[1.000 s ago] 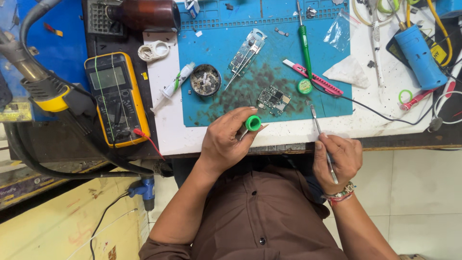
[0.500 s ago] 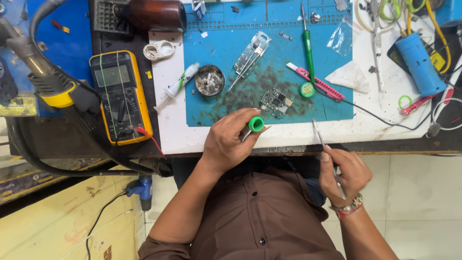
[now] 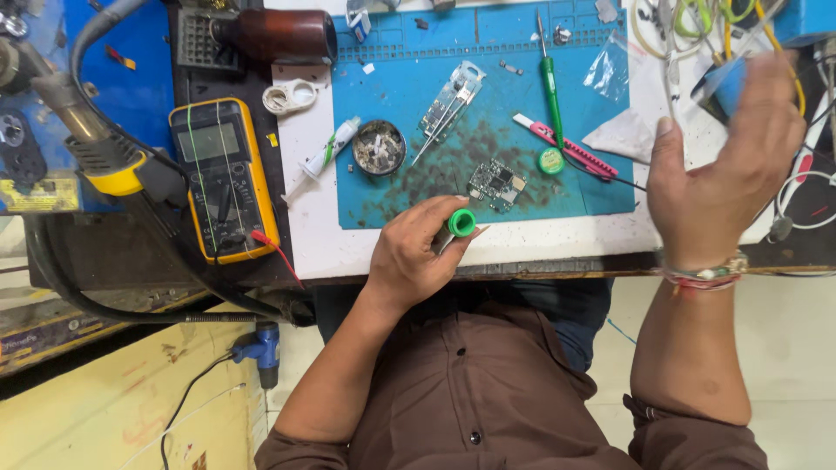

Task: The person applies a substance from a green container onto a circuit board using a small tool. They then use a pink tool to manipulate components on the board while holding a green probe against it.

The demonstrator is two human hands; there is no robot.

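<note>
A green-capped tool (image 3: 459, 224) is pinched in the curled fingers of the left hand (image 3: 416, 258) at the worktop (image 3: 557, 242) edge. A small circuit board (image 3: 496, 184) is seen just beyond those fingers on the blue mat (image 3: 435, 187). The right hand (image 3: 723, 170) is raised, blurred, its fingers loosely spread and holding nothing.

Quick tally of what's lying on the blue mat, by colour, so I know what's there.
Green: 2, the screwdriver and the round tin
Pink: 1, the cutter
Silvery: 2, the metal frame and the dish of bits
Dark: 1, the circuit board
Total: 6
</note>
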